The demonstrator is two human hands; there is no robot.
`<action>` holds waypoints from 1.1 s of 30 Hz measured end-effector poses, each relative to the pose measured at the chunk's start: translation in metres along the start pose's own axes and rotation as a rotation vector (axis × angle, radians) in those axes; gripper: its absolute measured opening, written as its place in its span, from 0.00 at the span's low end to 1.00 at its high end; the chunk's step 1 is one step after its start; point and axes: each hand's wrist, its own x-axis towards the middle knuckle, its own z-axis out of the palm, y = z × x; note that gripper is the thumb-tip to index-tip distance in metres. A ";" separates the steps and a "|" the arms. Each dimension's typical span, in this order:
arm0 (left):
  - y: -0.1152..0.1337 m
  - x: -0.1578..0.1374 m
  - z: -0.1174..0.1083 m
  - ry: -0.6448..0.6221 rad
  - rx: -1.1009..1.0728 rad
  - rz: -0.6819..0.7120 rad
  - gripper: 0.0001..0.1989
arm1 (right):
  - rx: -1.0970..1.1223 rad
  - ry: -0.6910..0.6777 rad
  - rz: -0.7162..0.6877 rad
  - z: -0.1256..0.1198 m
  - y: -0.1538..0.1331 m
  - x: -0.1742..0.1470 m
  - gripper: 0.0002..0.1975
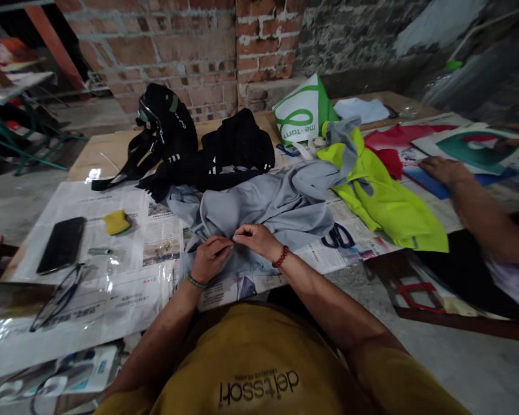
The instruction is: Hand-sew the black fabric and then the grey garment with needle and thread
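Observation:
A crumpled grey garment lies across the newspaper-covered table in front of me. Over its near edge, my left hand is closed in a pinch, a green bead bracelet at its wrist. My right hand, wearing a red bead bracelet, pinches close beside it, fingertips almost meeting. Both seem to grip a bit of the grey fabric; anything smaller between the fingertips is too fine to make out. Dark-handled scissors lie to the right, partly under the garment. A bright yellow garment touches the grey one's right end.
Black clothing and a black bag lie behind the garment. On the left are a phone, a yellow sponge and glasses. A white-green bag stands behind. At right, another person's hand rests beside printed pieces.

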 end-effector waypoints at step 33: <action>-0.019 0.000 -0.003 -0.211 -0.530 -0.650 0.14 | 0.763 0.027 0.135 -0.021 -0.015 0.035 0.06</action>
